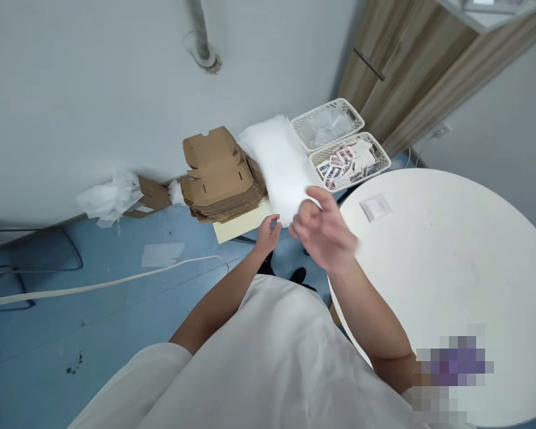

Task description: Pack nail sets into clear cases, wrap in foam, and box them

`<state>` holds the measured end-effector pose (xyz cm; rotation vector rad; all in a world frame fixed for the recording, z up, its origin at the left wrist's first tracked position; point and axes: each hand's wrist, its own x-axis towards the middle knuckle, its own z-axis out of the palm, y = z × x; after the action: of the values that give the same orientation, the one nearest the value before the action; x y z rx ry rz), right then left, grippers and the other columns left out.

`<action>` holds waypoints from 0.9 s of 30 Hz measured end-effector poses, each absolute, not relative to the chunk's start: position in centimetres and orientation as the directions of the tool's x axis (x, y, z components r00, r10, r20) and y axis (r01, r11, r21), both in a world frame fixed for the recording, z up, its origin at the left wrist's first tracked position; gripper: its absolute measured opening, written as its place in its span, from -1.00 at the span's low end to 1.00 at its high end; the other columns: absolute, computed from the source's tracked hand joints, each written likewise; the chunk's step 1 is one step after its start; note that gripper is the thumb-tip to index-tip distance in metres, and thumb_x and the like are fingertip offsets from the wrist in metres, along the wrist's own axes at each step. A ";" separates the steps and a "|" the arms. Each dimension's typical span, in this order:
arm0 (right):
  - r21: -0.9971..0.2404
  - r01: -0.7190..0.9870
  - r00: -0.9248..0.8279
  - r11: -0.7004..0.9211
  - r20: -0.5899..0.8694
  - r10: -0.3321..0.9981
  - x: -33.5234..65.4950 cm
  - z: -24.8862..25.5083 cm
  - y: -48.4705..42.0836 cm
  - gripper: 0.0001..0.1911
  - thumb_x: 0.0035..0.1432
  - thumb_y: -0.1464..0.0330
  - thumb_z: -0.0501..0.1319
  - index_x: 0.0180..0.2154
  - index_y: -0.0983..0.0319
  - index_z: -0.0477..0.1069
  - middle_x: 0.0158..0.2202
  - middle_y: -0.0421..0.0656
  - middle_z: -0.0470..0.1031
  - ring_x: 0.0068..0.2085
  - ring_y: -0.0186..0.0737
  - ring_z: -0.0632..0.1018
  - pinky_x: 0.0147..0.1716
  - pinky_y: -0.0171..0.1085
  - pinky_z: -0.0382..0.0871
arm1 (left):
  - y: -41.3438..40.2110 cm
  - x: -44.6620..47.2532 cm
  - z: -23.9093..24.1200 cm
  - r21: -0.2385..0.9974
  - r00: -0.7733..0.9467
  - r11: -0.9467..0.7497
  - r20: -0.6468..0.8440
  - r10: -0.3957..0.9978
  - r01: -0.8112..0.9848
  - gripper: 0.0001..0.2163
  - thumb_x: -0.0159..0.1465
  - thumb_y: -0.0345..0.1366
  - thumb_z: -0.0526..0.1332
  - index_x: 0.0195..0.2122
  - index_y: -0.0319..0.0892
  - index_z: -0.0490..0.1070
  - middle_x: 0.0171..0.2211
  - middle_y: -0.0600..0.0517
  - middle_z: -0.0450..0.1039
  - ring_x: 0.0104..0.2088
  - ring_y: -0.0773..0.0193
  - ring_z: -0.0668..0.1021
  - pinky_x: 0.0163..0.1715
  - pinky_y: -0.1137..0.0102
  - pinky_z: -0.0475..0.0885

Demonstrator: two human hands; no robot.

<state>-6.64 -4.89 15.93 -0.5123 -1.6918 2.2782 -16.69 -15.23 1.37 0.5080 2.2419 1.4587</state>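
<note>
My left hand (268, 233) reaches forward to the near end of a stack of white foam sheets (279, 161), its fingers curled at the stack's edge. My right hand (324, 229) is raised just to the right of it, blurred, with fingers partly curled near the same edge. Whether either hand grips a sheet is unclear. A stack of flat brown cardboard boxes (221, 179) lies to the left of the foam sheets.
A round white table (451, 268) with a small clear packet (376, 207) is at my right. Two white baskets stand beyond it, one holding clear bags (327, 123), one holding small printed packets (349, 161). Crumpled white wrap (109, 199) and a white cable (93, 287) lie on the blue floor.
</note>
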 end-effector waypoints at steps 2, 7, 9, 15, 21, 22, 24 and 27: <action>-0.990 0.041 -0.919 -0.133 -0.090 0.384 -11.3 14.3 -4.8 -0.61 0.05 0.28 0.15 -0.04 0.10 0.24 -0.22 -0.22 0.36 -0.23 -0.27 0.42 -0.21 -0.21 0.36 | -17.5 -19.1 2.4 0.891 -0.909 0.425 -0.035 0.414 0.160 -0.71 0.18 -0.26 0.06 -0.07 -0.16 0.26 -0.05 -0.09 0.30 -0.01 0.17 0.36 -0.04 0.24 0.28; -0.845 0.203 -0.933 0.495 -0.013 0.360 -20.3 9.1 -5.5 -0.61 0.00 0.32 0.13 -0.08 0.22 0.28 -0.21 -0.10 0.34 -0.30 -0.25 0.40 -0.20 -0.18 0.31 | -24.3 -26.6 4.8 0.680 -0.968 0.691 0.215 0.130 0.244 -0.64 0.12 -0.27 0.14 -0.04 -0.18 0.22 -0.02 -0.14 0.21 0.06 0.08 0.24 0.07 0.17 0.10; -0.744 0.246 -0.936 0.621 -0.017 0.351 -23.0 7.7 -6.0 -0.58 0.01 0.33 0.12 -0.03 0.23 0.25 -0.16 -0.06 0.32 -0.23 -0.17 0.40 -0.17 -0.15 0.29 | -26.8 -29.7 5.4 0.624 -0.983 0.770 0.181 0.023 0.133 -0.56 0.08 -0.26 0.18 0.00 -0.18 0.17 0.00 -0.17 0.16 0.08 0.00 0.20 0.05 0.08 0.09; -0.456 0.317 -0.932 0.832 0.011 0.361 -29.4 6.5 -7.7 -0.47 0.03 0.40 0.11 0.07 0.25 0.11 -0.07 0.07 0.25 -0.06 0.05 0.30 -0.19 -0.08 0.25 | -31.3 -36.2 5.1 0.573 -0.998 0.818 0.003 0.055 0.047 -0.53 0.07 -0.20 0.19 0.01 -0.16 0.18 -0.11 -0.15 0.26 -0.01 -0.03 0.30 -0.06 0.07 0.20; -0.298 0.430 -0.898 0.853 -0.046 0.437 -31.9 5.8 -8.2 -0.62 0.03 0.47 0.11 -0.06 0.24 0.17 -0.15 0.05 0.31 -0.18 -0.03 0.40 -0.28 -0.14 0.25 | -32.1 -38.4 3.8 0.610 -0.986 0.781 0.005 0.169 0.137 -0.66 0.09 -0.28 0.12 -0.08 -0.17 0.28 -0.30 -0.08 0.35 -0.20 0.11 0.42 -0.18 0.21 0.32; -0.276 0.451 -0.889 0.849 -0.048 0.456 -32.0 5.7 -8.2 -0.63 0.03 0.46 0.12 -0.08 0.24 0.17 -0.16 0.04 0.32 -0.21 -0.05 0.41 -0.32 -0.17 0.25 | -32.2 -38.5 3.6 0.624 -0.984 0.767 0.016 0.179 0.150 -0.67 0.09 -0.29 0.11 -0.09 -0.17 0.29 -0.32 -0.07 0.35 -0.22 0.12 0.43 -0.20 0.23 0.33; -0.231 0.478 -0.876 0.848 -0.060 0.478 -32.2 5.5 -8.0 -0.67 0.02 0.45 0.13 -0.12 0.24 0.18 -0.19 0.01 0.35 -0.25 -0.09 0.43 -0.38 -0.21 0.24 | -32.5 -38.7 3.3 0.644 -0.981 0.746 0.037 0.192 0.170 -0.67 0.09 -0.29 0.10 -0.09 -0.17 0.29 -0.36 -0.05 0.35 -0.24 0.15 0.43 -0.21 0.26 0.34; -0.168 0.484 -0.875 0.859 -0.098 0.474 -32.4 5.7 -7.8 -0.81 0.05 0.44 0.09 -0.22 0.23 0.22 -0.26 -0.01 0.39 -0.29 -0.12 0.44 -0.42 -0.24 0.20 | -32.9 -38.9 3.1 0.644 -0.978 0.742 0.049 0.202 0.186 -0.67 0.09 -0.28 0.08 -0.09 -0.17 0.30 -0.38 -0.03 0.34 -0.23 0.16 0.43 -0.19 0.27 0.34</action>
<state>-32.41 -7.81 5.67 -0.7946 -3.0797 0.3005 -38.85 -32.86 3.12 0.3236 2.9099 1.0722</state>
